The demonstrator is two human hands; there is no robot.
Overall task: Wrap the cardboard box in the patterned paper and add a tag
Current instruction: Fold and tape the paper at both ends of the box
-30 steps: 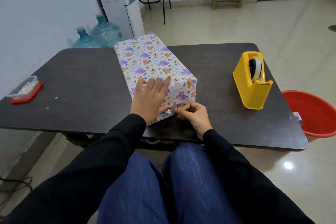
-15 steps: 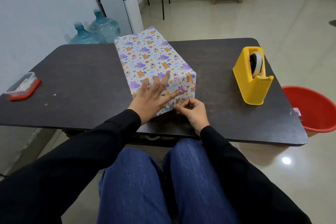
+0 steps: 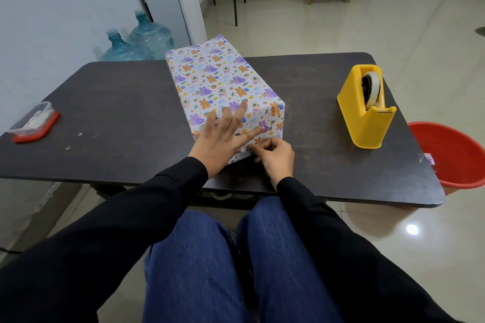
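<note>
The box, covered in white paper with purple and orange animal prints, lies lengthwise on the dark table. My left hand lies flat on its near end, fingers spread over the top edge and the end face. My right hand is at the lower part of that near end, thumb and fingers pinching a small bit of the paper fold or tape there; what exactly it pinches is too small to tell. No tag is visible.
A yellow tape dispenser stands on the right of the table. A small clear container with a red lid sits at the left edge. A red bucket stands on the floor at right. Water bottles stand behind the table.
My left hand's fingers have spread wider and slid down over the near end face. My right hand stays pinching at the lower near edge.
</note>
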